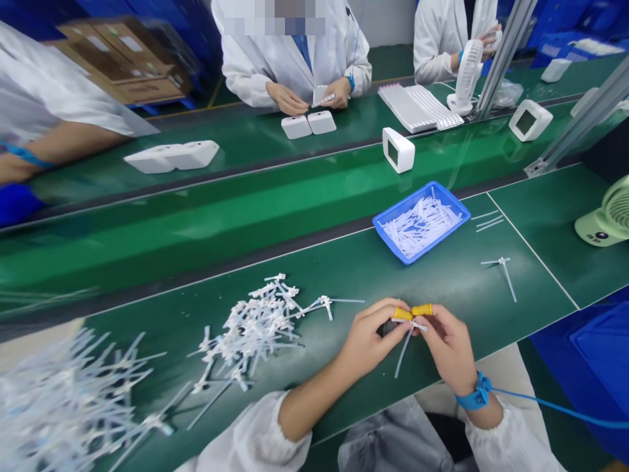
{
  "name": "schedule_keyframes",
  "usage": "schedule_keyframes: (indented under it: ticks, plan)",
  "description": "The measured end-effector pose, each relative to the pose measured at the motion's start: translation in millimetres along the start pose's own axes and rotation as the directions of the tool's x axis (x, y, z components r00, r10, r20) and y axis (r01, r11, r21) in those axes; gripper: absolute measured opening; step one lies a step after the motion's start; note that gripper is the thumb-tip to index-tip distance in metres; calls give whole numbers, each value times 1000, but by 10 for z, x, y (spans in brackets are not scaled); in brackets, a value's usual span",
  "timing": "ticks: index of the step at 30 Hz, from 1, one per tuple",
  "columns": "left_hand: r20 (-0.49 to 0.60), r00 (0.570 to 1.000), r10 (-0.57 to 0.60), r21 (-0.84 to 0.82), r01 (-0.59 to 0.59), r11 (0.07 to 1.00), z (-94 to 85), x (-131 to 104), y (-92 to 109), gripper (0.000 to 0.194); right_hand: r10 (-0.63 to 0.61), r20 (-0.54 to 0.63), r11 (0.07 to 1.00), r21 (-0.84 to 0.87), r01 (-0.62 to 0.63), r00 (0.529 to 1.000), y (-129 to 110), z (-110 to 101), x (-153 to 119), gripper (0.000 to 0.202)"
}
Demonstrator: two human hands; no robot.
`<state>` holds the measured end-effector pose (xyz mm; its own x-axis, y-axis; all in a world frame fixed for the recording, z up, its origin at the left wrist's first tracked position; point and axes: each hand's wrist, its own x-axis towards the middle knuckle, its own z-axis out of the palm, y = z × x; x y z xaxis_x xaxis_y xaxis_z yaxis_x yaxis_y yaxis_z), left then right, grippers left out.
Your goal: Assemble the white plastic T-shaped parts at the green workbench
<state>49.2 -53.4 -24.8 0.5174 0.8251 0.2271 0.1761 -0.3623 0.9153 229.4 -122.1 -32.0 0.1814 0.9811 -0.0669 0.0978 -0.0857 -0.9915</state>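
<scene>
My left hand (372,333) and my right hand (451,345) meet above the green bench, with fingertips closed on a small white fitting with thin translucent tubes (404,352). One tube hangs down toward me, while a short piece points right. A yellow finger cot covers a fingertip of each hand. The fitting's middle is partly hidden by my fingers. To the left lies a pile of similar tubed fittings (250,331). Beyond my hands a blue tray (407,261) holds many short, thin tube pieces. A blue wrist strap (476,392) with a cord circles my right wrist.
A larger, blurred heap of tubed fittings (73,400) fills the near left. One tubed fitting (502,262) and loose tubes (489,223) lie right. White devices (399,151) stand on the green conveyor (246,196). A green fan (602,219) stands far right. Co-workers sit across.
</scene>
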Motion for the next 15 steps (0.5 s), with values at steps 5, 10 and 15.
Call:
schedule_keyframes:
  ticks: [5, 10, 15]
  plan:
    - [-35, 999, -27, 23, 28, 999, -20, -10, -19, 12, 15, -17, 997, 77, -13, 1000, 33, 26, -3, 20]
    - [-30, 997, -68, 14, 69, 998, -16, -33, -7, 14, 22, -32, 989, 146, -18, 999, 71, 20, -15, 19]
    - [-36, 997, -74, -1, 74, 997, -7, -26, -3, 14, 24, 11, 993, 114, -25, 1000, 26, -6, -20, 16]
